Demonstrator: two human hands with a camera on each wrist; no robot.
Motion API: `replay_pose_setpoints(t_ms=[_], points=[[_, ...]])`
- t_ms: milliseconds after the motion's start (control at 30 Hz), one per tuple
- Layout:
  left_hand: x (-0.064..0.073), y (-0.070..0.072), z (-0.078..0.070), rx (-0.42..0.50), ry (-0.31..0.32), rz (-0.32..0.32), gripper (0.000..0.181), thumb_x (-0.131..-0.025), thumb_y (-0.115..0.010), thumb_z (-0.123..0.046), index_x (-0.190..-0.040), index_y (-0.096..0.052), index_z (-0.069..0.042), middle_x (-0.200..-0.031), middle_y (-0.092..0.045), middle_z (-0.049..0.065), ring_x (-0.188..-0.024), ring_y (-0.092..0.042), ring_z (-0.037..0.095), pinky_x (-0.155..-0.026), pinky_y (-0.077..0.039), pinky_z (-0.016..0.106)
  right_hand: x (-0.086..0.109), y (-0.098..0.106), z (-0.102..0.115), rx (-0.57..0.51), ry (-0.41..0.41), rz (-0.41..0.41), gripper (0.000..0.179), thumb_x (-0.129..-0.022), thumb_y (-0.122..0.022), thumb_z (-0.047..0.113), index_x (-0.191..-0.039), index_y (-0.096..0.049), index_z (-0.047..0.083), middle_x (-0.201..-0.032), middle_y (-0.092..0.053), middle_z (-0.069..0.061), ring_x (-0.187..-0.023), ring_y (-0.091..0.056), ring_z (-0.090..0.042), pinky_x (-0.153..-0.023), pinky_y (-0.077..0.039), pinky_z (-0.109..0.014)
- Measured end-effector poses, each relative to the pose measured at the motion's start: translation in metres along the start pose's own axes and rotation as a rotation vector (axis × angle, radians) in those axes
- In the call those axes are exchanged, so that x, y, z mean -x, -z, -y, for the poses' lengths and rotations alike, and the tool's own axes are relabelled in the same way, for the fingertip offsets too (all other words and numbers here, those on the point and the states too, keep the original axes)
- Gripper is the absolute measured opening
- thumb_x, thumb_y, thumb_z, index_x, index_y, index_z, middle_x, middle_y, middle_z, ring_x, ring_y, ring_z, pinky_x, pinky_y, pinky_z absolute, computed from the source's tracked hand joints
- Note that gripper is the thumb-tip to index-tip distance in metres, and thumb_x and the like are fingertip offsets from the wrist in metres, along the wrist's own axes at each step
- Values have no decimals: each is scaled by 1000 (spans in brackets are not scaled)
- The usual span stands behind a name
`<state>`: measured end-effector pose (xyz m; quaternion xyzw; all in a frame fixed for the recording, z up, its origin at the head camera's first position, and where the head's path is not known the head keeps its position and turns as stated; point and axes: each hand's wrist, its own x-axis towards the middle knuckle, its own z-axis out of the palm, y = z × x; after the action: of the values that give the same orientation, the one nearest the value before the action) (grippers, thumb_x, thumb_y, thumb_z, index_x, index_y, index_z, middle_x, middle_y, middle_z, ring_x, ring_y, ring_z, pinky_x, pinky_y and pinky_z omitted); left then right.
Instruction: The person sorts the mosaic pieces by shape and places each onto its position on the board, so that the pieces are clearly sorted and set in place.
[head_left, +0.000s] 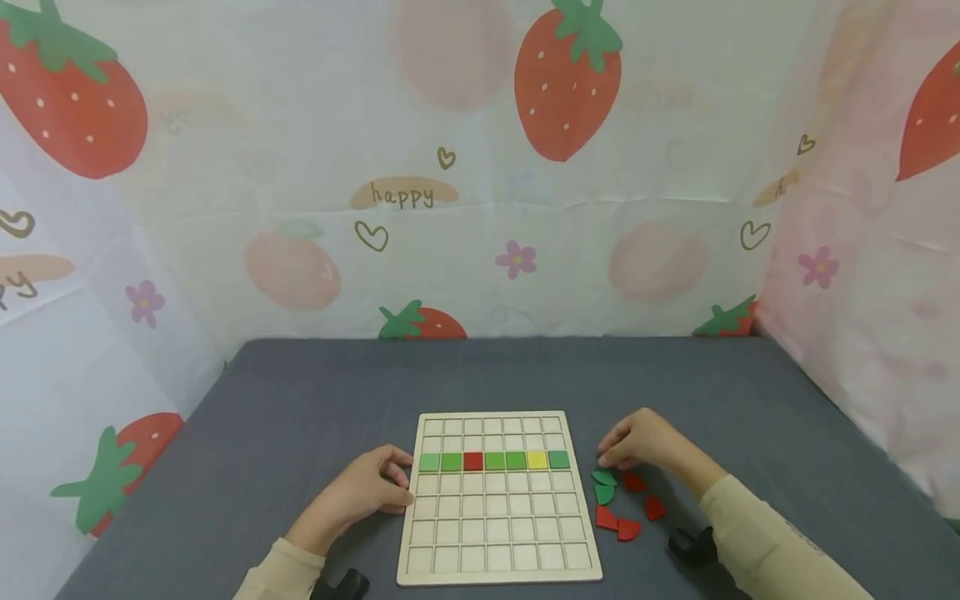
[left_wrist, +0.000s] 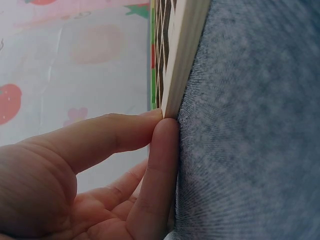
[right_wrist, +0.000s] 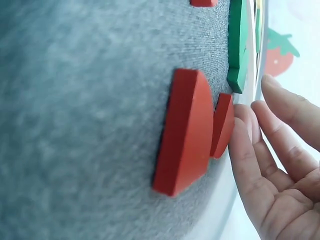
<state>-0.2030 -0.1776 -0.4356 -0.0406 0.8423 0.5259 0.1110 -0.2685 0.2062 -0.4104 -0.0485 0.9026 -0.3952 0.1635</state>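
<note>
A pale wooden grid board [head_left: 498, 533] lies flat on the dark cloth, with one row of square tiles in green, red and yellow across it. At its left edge is my left hand [head_left: 372, 481]; in the left wrist view, the thumb and a finger [left_wrist: 162, 165] pinch the board's rim [left_wrist: 187, 45]. My right hand [head_left: 643, 439] hovers just beyond the loose pieces right of the board. Its thumb stands apart from the fingers [right_wrist: 247, 155], and no piece shows between them. Close by lie green pieces [head_left: 604, 494] and red pieces [head_left: 628, 529], flat with curved edges.
The dark grey cloth [head_left: 315, 400] covers the table. A printed curtain [head_left: 300, 125] with strawberries hangs behind it and along both sides. Black straps [head_left: 693, 547] sit at both wrists.
</note>
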Motion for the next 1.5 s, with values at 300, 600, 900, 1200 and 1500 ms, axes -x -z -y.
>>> replay_pose_setpoints(t_ms=[300, 600, 900, 1200, 1500], points=[[0, 1, 1, 3, -11, 0, 49, -75, -74, 11, -121, -57, 6, -86, -55, 11, -71, -60, 20, -65, -59, 34, 3, 0, -4, 19, -23, 21, 20, -76, -84, 8, -93, -77, -1, -89, -75, -7, -72, -69, -15, -70, -61, -34], [1, 1, 2, -5, 2, -15, 48, -75, -74, 11, -121, -58, 5, -85, -56, 11, -71, -60, 19, -65, -59, 34, 7, -5, -6, 31, -5, 16, 19, -74, -85, 6, -90, -77, -2, -80, -74, -5, -67, -68, -13, -66, -60, -33], [1, 2, 0, 4, -4, -3, 49, -75, -74, 11, -121, -57, 6, -86, -55, 11, -71, -59, 20, -65, -59, 34, 10, -10, -5, 58, 34, -14, 14, -74, -84, 4, -83, -76, 0, -74, -72, -4, -65, -65, -13, -64, -59, -33], [-1, 1, 1, 5, 1, -1, 49, -75, -74, 10, -121, -57, 5, -86, -55, 11, -71, -60, 20, -65, -59, 34, 12, -5, 6, -52, 37, 6, 8, -80, -79, 3, -81, -73, -3, -71, -70, -6, -62, -65, -14, -64, -61, -33], [-1, -1, 1, 6, 4, -13, 49, -75, -74, 11, -120, -58, 5, -86, -56, 11, -71, -60, 20, -65, -59, 34, 2, -27, 37, -138, 101, 23, 13, -79, -80, 3, -87, -74, -5, -76, -73, -8, -63, -69, -15, -66, -62, -34]])
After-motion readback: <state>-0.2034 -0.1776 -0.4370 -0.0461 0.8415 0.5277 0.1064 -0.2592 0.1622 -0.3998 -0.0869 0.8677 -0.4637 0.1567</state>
